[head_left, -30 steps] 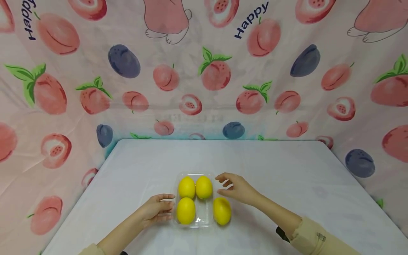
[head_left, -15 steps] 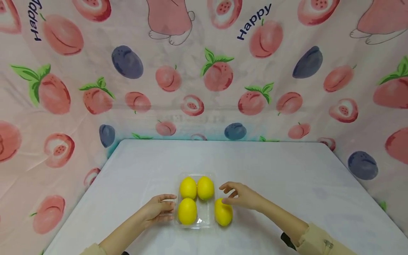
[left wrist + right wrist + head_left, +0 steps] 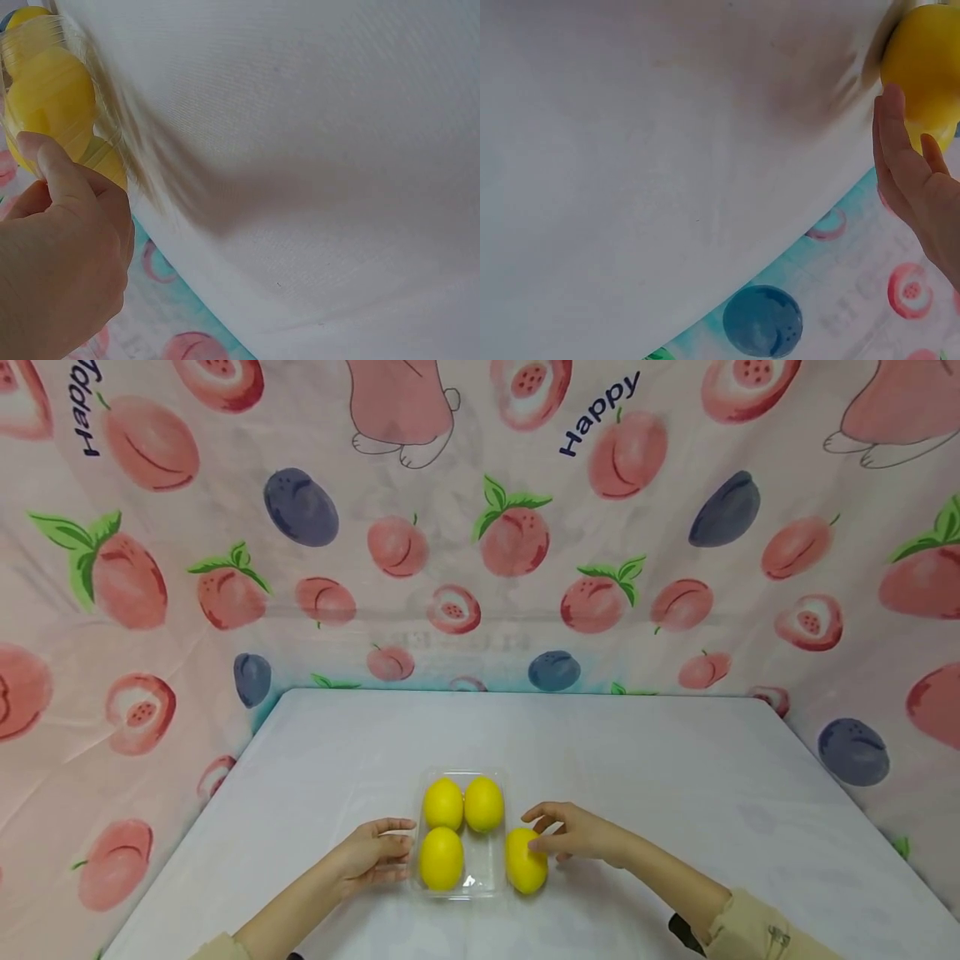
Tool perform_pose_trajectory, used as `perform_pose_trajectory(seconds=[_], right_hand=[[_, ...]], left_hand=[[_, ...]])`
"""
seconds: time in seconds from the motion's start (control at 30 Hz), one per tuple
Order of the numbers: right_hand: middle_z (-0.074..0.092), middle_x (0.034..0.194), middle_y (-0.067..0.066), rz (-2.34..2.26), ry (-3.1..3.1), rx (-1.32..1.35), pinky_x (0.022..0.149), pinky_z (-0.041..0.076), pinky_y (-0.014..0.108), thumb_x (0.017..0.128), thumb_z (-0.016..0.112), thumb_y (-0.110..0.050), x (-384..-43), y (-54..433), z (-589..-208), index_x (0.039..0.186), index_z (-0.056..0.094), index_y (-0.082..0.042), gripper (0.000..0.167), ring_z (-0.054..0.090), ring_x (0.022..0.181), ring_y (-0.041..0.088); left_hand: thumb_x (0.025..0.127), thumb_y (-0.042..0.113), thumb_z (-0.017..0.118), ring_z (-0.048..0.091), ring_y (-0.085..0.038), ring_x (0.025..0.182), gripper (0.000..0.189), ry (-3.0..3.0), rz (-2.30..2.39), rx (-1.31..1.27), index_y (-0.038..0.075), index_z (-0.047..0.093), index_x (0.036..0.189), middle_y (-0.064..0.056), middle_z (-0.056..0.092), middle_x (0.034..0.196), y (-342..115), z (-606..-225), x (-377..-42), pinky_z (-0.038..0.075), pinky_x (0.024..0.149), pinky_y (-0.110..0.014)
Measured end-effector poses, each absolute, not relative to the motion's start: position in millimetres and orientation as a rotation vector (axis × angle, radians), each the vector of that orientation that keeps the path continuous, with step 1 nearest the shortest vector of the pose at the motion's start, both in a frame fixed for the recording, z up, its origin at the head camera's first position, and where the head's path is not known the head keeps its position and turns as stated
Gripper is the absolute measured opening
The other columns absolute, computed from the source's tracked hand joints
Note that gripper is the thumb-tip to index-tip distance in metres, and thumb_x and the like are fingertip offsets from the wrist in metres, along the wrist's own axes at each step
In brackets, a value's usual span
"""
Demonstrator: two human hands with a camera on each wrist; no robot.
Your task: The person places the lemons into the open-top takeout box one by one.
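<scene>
A clear plastic box [image 3: 482,860] stands near the middle of the table with 3 yellow lemons in it, two at the back and one lemon [image 3: 441,858] at the front left. Another lemon [image 3: 527,875] lies on the table just right of the box. My left hand [image 3: 372,856] is at the box's left side, fingers loosely spread with their tips right at the wall. Over the loose lemon is my right hand [image 3: 581,833], its thumb overlapping the top. In the right wrist view the fingers [image 3: 892,124] are fairly straight, with tips close against the lemon [image 3: 926,60].
A white cloth covers the table [image 3: 637,752]. Behind it and along both sides hangs a pink fabric backdrop [image 3: 450,527] printed with peaches, dark blue fruits and rabbit figures.
My right hand has come down and toward me, from beside the box's back right corner to the loose lemon. The left hand, the box and the lemons stay in place.
</scene>
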State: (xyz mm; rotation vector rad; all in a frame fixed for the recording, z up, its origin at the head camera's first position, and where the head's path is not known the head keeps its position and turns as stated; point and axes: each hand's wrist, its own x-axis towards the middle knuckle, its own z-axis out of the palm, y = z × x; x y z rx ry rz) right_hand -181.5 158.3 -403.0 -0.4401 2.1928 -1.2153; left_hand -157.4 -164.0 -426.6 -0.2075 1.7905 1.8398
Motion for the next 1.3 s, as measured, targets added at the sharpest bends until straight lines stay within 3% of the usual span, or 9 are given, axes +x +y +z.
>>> perform_pose_trajectory(seconds=[0.47,0.77,1.03,1.3], right_hand=[[0.052,0.118,0.018,-1.243,2.174,-0.321,0.07,0.059,0.034,0.087,0.066,-0.021,-182,150,-417,0.125,0.052,-0.003,0.044,0.056,0.085,0.018],[0.055,0.106,0.013,-1.254,2.189,-0.315,0.07,0.058,0.033,0.085,0.068,-0.017,-180,147,-418,0.119,0.054,-0.005,0.039,0.055,0.082,0.018],[0.056,0.101,0.011,-1.247,2.202,-0.268,0.066,0.055,0.028,0.082,0.068,-0.015,-182,145,-420,0.115,0.057,-0.007,0.035,0.054,0.08,0.018],[0.058,0.101,0.01,-1.265,2.188,-0.238,0.067,0.056,0.03,0.081,0.068,-0.014,-183,145,-424,0.117,0.06,-0.007,0.038,0.055,0.08,0.018]], left_hand=[[0.092,0.001,0.054,0.057,-0.009,0.074,0.042,1.794,1.838,-0.215,-0.004,0.042,0.131,0.0,0.055,0.086,-163,-426,-161,0.059,0.072,-0.026],[0.092,0.002,0.054,0.057,-0.009,0.075,0.043,1.785,1.836,-0.199,-0.005,0.041,0.132,0.0,0.055,0.088,-163,-426,-159,0.059,0.073,-0.026],[0.092,0.002,0.054,0.057,-0.009,0.076,0.044,1.776,1.844,-0.184,-0.005,0.04,0.132,-0.001,0.056,0.088,-166,-428,-158,0.059,0.074,-0.026],[0.092,0.002,0.054,0.057,-0.009,0.076,0.043,1.773,1.847,-0.191,-0.004,0.04,0.132,-0.001,0.056,0.088,-166,-428,-158,0.059,0.074,-0.026]])
